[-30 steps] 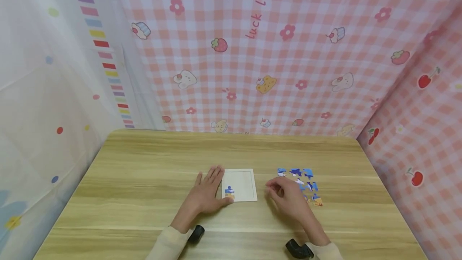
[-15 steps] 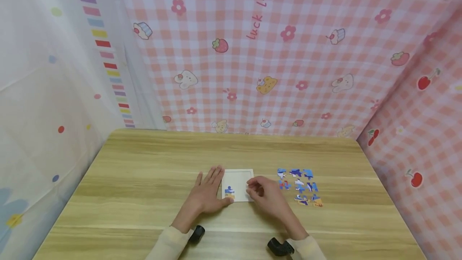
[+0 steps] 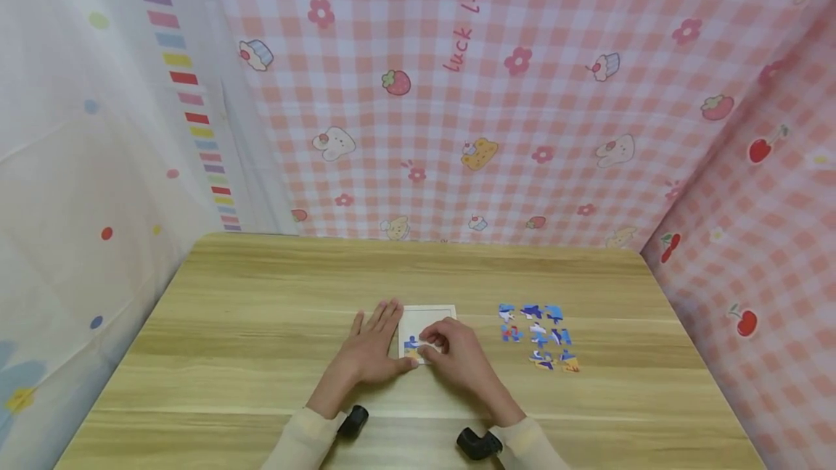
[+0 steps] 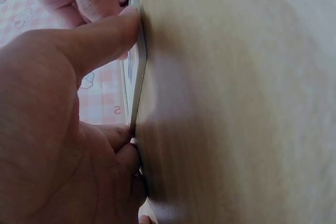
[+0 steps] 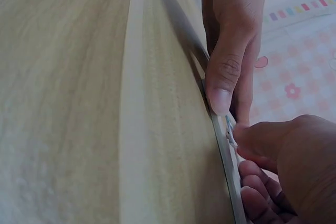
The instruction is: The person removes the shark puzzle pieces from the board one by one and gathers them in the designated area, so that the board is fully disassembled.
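A square white puzzle tray (image 3: 427,314) lies on the table, with a blue-and-sand jigsaw section (image 3: 411,344) in its near left corner. My left hand (image 3: 371,354) rests against the tray's left side, fingers straight and spread, its thumb (image 4: 113,35) on the near edge by that corner. Over the tray, my right hand (image 3: 456,352) pinches a small jigsaw piece between thumb and fingertips, right beside the placed section. The fingers mostly hide this piece; in the right wrist view a bluish patterned bit (image 5: 230,129) shows at the thumb tip.
Several loose blue, white and orange jigsaw pieces (image 3: 538,334) lie in rough rows right of the tray. The wood-grain table (image 3: 261,296) is backed by a pink checked curtain (image 3: 424,114), with more cloth at both sides. Each wrist wears a black camera mount (image 3: 479,444).
My right hand has moved left from beside the loose pieces to over the tray, carrying the jigsaw piece to the placed section. My left hand has stayed at the tray's left side.
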Motion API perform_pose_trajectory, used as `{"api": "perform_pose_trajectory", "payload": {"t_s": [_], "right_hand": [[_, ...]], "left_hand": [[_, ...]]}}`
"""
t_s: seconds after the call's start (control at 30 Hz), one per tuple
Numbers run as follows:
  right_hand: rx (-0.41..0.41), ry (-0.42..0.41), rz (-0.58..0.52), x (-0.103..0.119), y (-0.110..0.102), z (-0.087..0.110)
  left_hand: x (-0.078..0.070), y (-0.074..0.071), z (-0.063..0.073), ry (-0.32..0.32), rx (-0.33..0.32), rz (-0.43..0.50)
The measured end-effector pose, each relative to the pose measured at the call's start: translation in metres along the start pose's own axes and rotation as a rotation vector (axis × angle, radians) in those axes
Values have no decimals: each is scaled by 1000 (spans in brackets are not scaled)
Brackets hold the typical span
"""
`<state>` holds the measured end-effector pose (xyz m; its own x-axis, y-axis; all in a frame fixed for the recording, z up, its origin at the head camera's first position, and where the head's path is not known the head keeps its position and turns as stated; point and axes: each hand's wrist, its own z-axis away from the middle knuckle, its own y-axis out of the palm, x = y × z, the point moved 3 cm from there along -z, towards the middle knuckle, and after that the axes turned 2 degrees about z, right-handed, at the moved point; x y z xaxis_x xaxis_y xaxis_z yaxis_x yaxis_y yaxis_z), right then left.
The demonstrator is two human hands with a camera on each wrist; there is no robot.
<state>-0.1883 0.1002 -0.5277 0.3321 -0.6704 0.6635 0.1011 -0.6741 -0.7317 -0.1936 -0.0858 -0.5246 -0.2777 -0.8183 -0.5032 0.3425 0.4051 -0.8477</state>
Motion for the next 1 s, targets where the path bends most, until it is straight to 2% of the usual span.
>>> {"api": "perform_pose_trajectory", "payload": {"t_s": [0.2, 0.37, 0.57, 0.8, 1.0], "right_hand": [[6, 34, 48, -1, 5, 0], [-13, 32, 38, 1, 6, 2], [-60, 27, 35, 6, 7, 5], [-135, 23, 35, 11, 11, 10], [-180, 46, -20, 11, 15, 14]], "left_hand": [[3, 0, -1, 17, 9, 15], [4, 0, -1, 24, 2, 31], [4, 0, -1, 36, -13, 51], [3, 1, -1, 12, -2, 19], [1, 1, -1, 9, -12, 10]]}}
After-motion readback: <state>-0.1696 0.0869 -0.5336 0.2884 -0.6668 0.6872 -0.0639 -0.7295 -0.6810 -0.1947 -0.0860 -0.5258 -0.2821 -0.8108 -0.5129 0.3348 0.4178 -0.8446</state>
